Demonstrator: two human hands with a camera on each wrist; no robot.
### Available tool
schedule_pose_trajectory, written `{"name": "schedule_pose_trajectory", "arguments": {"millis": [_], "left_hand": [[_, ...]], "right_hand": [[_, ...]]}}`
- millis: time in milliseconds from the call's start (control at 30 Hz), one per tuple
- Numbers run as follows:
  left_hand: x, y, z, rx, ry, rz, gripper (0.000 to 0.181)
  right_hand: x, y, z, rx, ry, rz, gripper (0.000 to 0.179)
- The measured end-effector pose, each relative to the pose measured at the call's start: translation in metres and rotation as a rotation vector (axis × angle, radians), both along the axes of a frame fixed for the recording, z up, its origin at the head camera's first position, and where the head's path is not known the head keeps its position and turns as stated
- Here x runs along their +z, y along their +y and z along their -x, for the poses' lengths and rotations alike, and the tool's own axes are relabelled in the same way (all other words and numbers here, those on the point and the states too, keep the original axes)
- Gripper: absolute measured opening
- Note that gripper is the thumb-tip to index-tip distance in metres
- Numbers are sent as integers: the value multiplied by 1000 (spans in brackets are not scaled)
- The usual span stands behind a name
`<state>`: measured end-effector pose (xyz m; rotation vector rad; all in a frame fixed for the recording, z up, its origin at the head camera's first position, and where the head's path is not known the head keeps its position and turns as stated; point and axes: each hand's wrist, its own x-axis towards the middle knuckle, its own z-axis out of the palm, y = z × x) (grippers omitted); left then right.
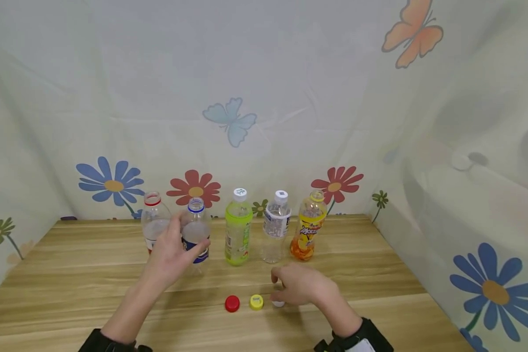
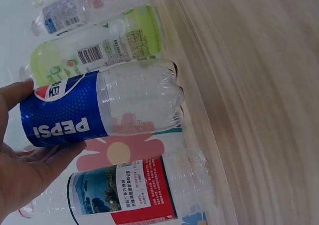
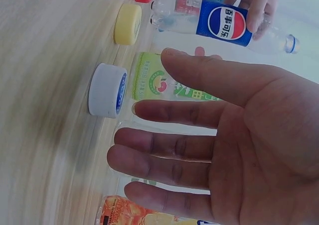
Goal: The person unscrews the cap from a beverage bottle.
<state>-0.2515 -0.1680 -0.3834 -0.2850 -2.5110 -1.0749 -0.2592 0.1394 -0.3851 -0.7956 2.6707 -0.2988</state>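
The blue-labelled bottle (image 2: pixel 70 108), uncapped, is held mouth-up by the left hand (image 1: pixel 171 252), the thumb and fingers being wrapped round opposite sides of its upper label; the neck is left free, presumably so that the mouth stays unobstructed. Whether its base is borne by the table (image 1: pixel 92 283) cannot be told. Beside it are stood the red-labelled bottle (image 2: pixel 124 195), the green bottle (image 1: pixel 238 232), the clear bottle (image 1: pixel 276 227) and the orange-drink bottle (image 1: pixel 310 227), spaced in a row, perhaps so that each can be gripped separately. The red cap (image 1: pixel 232 303), yellow cap (image 1: pixel 256 302) and white cap (image 3: pixel 102 90) are laid nearer the person, likely for easy reach (white caps are also worn by the green and clear bottles). The right hand (image 1: pixel 305 283) is held just beside the white cap, its thumb and fingers spread and nothing pinched.
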Motion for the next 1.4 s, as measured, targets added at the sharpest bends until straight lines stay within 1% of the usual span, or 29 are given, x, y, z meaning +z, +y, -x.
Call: {"name": "schedule_pose_trajectory", "arguments": {"millis": [100,300,533,733,933,1200,1400], "left_hand": [[1,2,3,-2,3,3,84],[-1,4,9,-18,18,-18,80],[-1,6,17,-18,-31,-28,82],[0,6,23,-16,-65,-56,79],[0,5,28,2,-105,-61,81],[-2,6,35,11,-110,-76,83],[0,8,36,11,-133,-83,84]], "right_hand": [[-1,0,1,-3,-5,-3,30],[-1,-1,1,0,-10,-13,31],[-1,-1,0,-2,-7,-15,30],[1,-1,0,-7,-26,-12,30],[1,-1,0,-3,-15,-15,29],[1,0,1,-5,-12,-22,30],[2,1,1,-18,-32,-11,30]]}}
